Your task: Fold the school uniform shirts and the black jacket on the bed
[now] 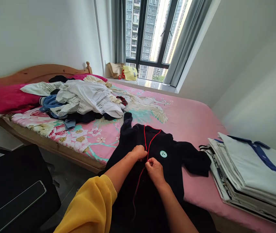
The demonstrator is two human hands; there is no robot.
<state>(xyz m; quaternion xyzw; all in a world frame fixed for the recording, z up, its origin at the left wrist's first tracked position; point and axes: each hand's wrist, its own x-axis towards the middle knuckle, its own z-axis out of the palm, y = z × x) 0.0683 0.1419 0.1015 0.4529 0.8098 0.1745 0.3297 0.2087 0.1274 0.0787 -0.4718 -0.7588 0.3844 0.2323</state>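
Note:
A black cardigan with red piping along its neckline and front edges lies spread at the edge of the bed, its lower part hanging toward me. A round white-and-green badge sits on its chest. My left hand is closed on the front edge near the bottom of the V-neck. Just below and to the right, my right hand pinches the red-trimmed edge between thumb and fingers. Any button there is hidden by the fingers. Below my hands the two front edges lie apart.
A heap of loose clothes covers the bed's left side beside a dark pink pillow. Folded white shirts form a tall stack at the right. A black chair stands lower left, with a phone-like slab on it. Paper bags rest on the windowsill.

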